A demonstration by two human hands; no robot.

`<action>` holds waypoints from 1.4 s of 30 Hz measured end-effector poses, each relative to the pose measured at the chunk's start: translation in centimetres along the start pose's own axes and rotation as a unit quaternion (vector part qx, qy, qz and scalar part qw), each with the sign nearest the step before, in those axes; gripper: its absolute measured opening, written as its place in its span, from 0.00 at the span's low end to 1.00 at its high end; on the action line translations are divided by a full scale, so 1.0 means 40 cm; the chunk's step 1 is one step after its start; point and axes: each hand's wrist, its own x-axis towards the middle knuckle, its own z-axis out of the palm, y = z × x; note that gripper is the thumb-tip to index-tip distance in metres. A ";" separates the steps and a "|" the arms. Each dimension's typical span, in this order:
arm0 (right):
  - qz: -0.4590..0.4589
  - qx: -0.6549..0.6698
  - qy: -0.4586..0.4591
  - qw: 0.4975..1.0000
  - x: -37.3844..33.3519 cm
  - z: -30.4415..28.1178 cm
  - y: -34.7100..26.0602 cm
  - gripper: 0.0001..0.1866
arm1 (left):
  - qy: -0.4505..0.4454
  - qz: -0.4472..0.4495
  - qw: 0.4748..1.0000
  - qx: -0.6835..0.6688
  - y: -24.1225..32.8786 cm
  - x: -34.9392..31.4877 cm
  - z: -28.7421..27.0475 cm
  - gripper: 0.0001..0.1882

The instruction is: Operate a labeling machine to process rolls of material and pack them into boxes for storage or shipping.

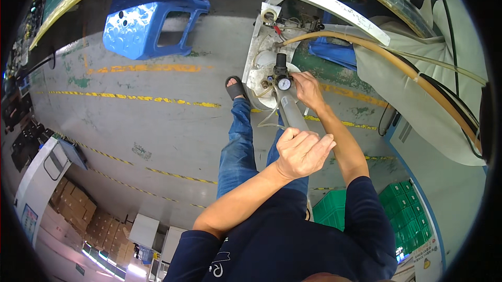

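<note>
A machine with a white metal frame stands in front of me. On it sit a black air regulator and a round pressure gauge with a white dial. A thick grey tube runs from beside the gauge toward me. My left hand is closed around the tube's near end, its fingers wrapped. Farther along, to the right of the gauge, my right hand has its fingers curled in against the machine. Its fingertips are partly hidden, and what they grip cannot be made out.
A blue plastic stool lies tipped on the floor at the far left. An orange hose arches right past a pale cloth. Another blue plastic piece is beneath the hose. Green crates are stacked at the lower right.
</note>
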 end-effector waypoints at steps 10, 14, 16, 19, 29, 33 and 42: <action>0.190 -0.035 0.002 0.981 0.075 0.020 0.036 0.03 | 0.004 -0.002 1.000 0.006 0.005 0.001 0.002 0.07; 0.380 -0.001 -0.091 0.921 0.130 0.018 0.072 0.04 | 0.002 -0.007 1.000 0.001 0.005 -0.002 -0.001 0.06; 0.287 -0.033 -0.152 0.945 0.149 0.016 0.068 0.03 | 0.007 -0.005 1.000 0.004 0.005 0.002 -0.004 0.05; 0.010 -0.269 -0.024 0.963 0.230 -0.030 0.096 0.02 | 0.008 -0.014 1.000 0.007 0.003 -0.001 0.003 0.05; 0.205 -0.295 -0.118 0.926 0.466 -0.187 0.351 0.19 | 0.060 -0.007 0.998 -0.011 0.009 0.006 0.027 0.05; 0.202 -0.342 -0.198 0.896 0.490 -0.144 0.309 0.20 | 0.055 -0.026 0.998 -0.002 0.004 -0.007 0.014 0.05; 0.077 -0.460 -0.240 0.851 0.466 -0.158 0.129 0.18 | 0.079 -0.005 0.997 0.012 0.004 -0.001 0.018 0.04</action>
